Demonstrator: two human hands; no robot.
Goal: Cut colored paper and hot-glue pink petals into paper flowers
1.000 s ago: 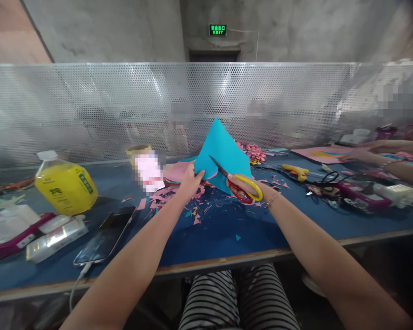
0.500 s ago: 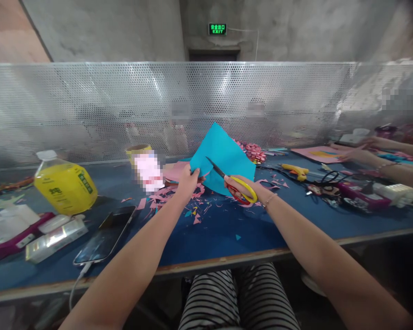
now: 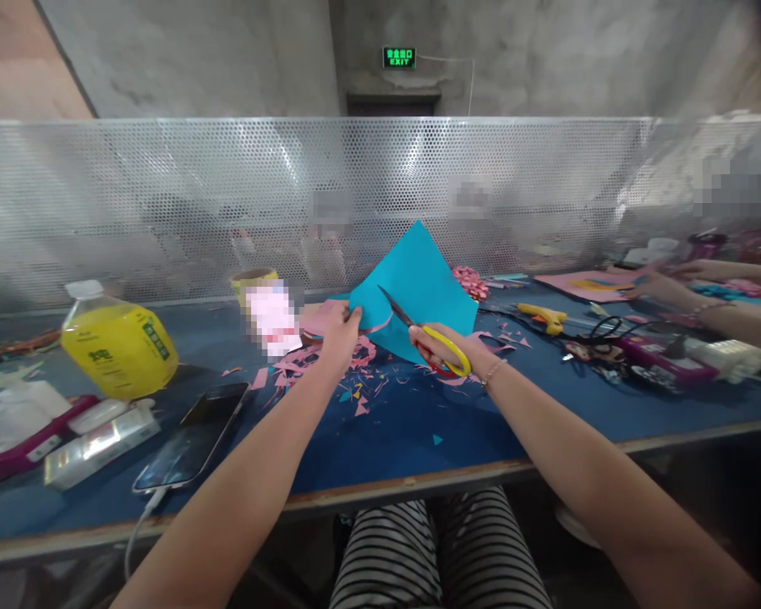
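A large blue sheet of paper (image 3: 428, 283) is held up over the table, one corner pointing upward. My left hand (image 3: 344, 328) pinches its left edge between thumb and fingers. A curved pink paper edge (image 3: 379, 324) shows along the blue sheet beside those fingers. My right hand (image 3: 447, 348) is closed round the yellow-and-red handles of a pair of scissors (image 3: 398, 307). The dark blades point up and left, lying against the blue sheet. Below both hands, pink paper scraps (image 3: 361, 364) are scattered on the blue tabletop.
Left on the table (image 3: 380, 448) stand a jug of yellow liquid (image 3: 120, 351), a phone on a cable (image 3: 190, 440) and boxes (image 3: 101, 444). At right lie a yellow glue gun (image 3: 542, 318) and another person's hands (image 3: 678, 292). A perforated metal screen (image 3: 279, 194) runs behind.
The blue sheet has turned, its top corner shifting right. More of the curved pink edge shows near my left hand. The scissors have barely moved.
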